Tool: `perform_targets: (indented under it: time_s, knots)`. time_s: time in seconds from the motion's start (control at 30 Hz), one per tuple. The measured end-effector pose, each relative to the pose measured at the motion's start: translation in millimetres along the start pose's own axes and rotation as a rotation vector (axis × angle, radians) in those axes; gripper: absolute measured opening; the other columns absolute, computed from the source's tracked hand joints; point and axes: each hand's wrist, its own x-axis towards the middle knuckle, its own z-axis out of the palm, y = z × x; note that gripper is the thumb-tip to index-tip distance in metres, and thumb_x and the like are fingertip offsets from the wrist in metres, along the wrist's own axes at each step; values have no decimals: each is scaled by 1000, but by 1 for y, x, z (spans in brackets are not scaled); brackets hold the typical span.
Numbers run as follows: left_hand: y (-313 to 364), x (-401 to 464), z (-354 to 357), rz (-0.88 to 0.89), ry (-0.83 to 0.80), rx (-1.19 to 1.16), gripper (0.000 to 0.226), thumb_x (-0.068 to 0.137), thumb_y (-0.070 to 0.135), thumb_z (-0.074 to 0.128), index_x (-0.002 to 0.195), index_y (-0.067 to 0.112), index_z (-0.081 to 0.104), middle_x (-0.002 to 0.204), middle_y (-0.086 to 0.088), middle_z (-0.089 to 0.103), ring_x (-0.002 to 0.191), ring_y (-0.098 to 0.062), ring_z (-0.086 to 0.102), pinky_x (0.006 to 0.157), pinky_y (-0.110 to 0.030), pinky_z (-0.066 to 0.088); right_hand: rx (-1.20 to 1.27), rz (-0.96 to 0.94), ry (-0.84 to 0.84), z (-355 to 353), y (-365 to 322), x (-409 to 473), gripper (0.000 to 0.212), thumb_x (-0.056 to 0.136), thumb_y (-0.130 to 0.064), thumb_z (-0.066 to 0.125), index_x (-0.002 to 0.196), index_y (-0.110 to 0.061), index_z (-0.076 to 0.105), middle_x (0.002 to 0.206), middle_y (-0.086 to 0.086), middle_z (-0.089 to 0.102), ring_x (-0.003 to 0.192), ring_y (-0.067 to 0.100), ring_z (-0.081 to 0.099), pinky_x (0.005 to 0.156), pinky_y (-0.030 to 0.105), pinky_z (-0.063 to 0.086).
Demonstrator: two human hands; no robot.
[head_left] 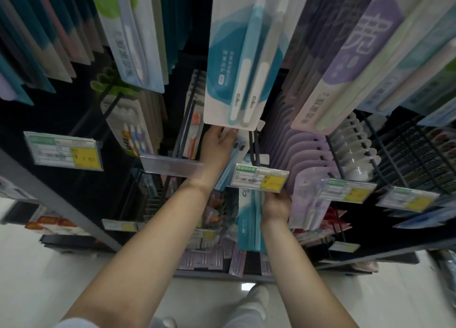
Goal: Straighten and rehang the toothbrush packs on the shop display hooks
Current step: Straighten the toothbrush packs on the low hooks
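A blue-and-white toothbrush pack (235,152) sits tilted at the black display hook (254,145) in the middle of the rack. My left hand (217,142) holds the pack's top end just under the upper row; its fingertips are partly hidden. My right hand (276,204) grips a second blue-and-white pack (248,224) that hangs downward, below the hook's price label (261,177). Above them hangs a large blue-and-white twin toothbrush pack (241,56).
Rows of hanging packs fill the rack: green-and-blue ones (133,39) at upper left, purple ones (345,56) at upper right, lilac ones (301,152) to the right. A clear label strip (170,165) juts out beside my left wrist. White floor lies below.
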Motion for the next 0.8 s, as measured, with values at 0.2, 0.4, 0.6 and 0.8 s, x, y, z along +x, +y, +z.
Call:
perform_targets:
  time_s: [0.2,0.4,0.6,0.8]
  knots:
    - [-2,1,2,1,13,62,28,95,10,49,119,-2,56,118,-13,61,104,-11,50,66,6,32,40,56,-15,-4,6,2,9,91,-8,56,98,-10,60,100,7,61,90,20,53,81,26,38]
    - [1,9,4,8,7,40,31,94,9,49,122,-5,54,125,-16,57,117,-19,49,75,-1,34,80,96,-31,-5,6,-1,10,91,-10,56,100,-11,61,101,8,62,92,22,54,82,29,41]
    - [-2,10,2,4,-2,44,25,93,10,52,112,-4,59,111,-17,63,104,-21,57,63,6,33,52,74,-105,-3,-9,-16,13,92,-6,52,104,-4,59,94,5,57,82,21,57,67,18,44]
    - [-21,-13,-13,-91,85,-6,9,93,11,53,101,7,53,95,0,55,83,-5,51,71,-7,38,86,80,-119,12,-12,-28,10,91,-6,55,100,-7,60,83,1,60,81,19,56,69,25,44]
